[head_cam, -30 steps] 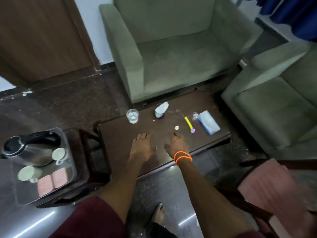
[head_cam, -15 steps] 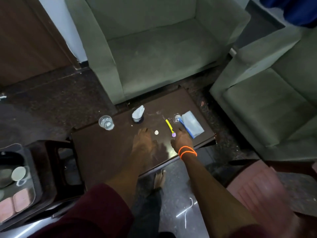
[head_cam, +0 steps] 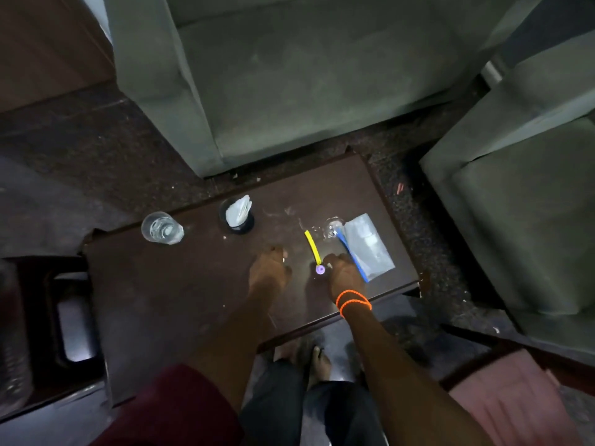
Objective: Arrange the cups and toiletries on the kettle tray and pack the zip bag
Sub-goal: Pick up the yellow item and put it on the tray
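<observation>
Two hands (head_cam: 269, 268), one glass (head_cam: 162, 227), one zip bag (head_cam: 367, 246)

The low table (head_cam: 180, 284) under my hands looks like dark polished wood, its top faintly glossy with smears and specks on it. On it, the glass (head_cam: 162, 227) at the far left edge is clear and shiny, the zip bag (head_cam: 370, 246) near the right edge is thin, see-through plastic with a blue strip, and the yellow toothbrush (head_cam: 313, 247) just left of the bag looks like smooth plastic. Behind the table, the armchair (head_cam: 306, 75) wears a matt, slightly napped grey-green cloth.
</observation>
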